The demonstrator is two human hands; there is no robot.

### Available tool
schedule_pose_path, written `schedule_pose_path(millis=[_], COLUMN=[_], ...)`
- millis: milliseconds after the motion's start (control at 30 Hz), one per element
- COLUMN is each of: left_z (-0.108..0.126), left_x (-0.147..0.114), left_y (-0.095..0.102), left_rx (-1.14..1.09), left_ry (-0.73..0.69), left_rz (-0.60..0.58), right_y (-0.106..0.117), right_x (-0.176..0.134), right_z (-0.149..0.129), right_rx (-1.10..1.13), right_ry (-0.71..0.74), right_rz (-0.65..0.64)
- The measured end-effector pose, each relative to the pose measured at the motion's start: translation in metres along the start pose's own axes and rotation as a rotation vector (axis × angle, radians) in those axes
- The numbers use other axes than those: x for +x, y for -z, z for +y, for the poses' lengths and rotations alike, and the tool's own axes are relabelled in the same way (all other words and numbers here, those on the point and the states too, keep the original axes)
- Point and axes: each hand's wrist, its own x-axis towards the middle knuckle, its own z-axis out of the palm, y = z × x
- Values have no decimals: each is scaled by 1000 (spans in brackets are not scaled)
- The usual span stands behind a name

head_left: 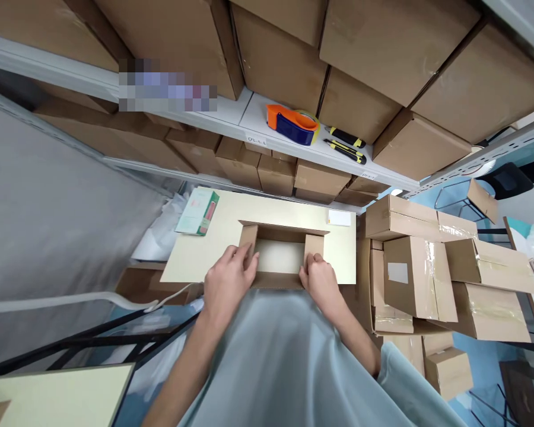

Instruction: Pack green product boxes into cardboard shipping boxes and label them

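An open cardboard box (pixel 279 280) stands on the cream tabletop at its front edge, close to my body. The pale surface shows through its middle, between the walls. My left hand (pixel 230 277) grips the left side at a short flap, with thumb and fingers around the cardboard. On the other side, my right hand (pixel 321 280) pinches the right flap near the front corner. A long flap stands out along the box's far edge. Parts of the fingertips are hidden behind the cardboard.
A green and white carton (pixel 197 211) lies at the table's (pixel 196 261) left, a small white box (pixel 339 217) at its back right. Above, a shelf holds an orange and blue tape dispenser (pixel 292 124), utility knives (pixel 346 150) and cartons. Taped cartons (pixel 420 277) are piled at right.
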Motion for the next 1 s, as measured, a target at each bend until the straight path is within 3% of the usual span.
schedule_pose_path(millis=[100,200,300,367,467,567,667,833,1000], left_z=[-10,-28,-36,-34,-27,-27,-36,-54,-65], left_x=[0,0,0,1,11,28,42,35,12], left_y=[-8,-12,-14,-17,-28,-46,-59,-64,-79], left_rx=[-141,-303,-391,-416,-442,-453,-464,-491,-609], left_ry=[-102,-180,-156,-97,-16,-105,-204,-207,7], left_rz=[-128,-233,-210,-114,129,250,215,171,42], right_y=[-7,-10,-13,-19,-38,-61,-72,-66,-76], right_x=[7,10,7,2,1,14,30,35,30], right_z=[15,51,89,103,103,93,89,101,110], right_rx=[68,244,437,528,613,607,617,640,676], right_ry=[63,216,440,496,384,157,92,218,243], right_rz=[-26,-30,-123,-152,-14,264,398,341,346])
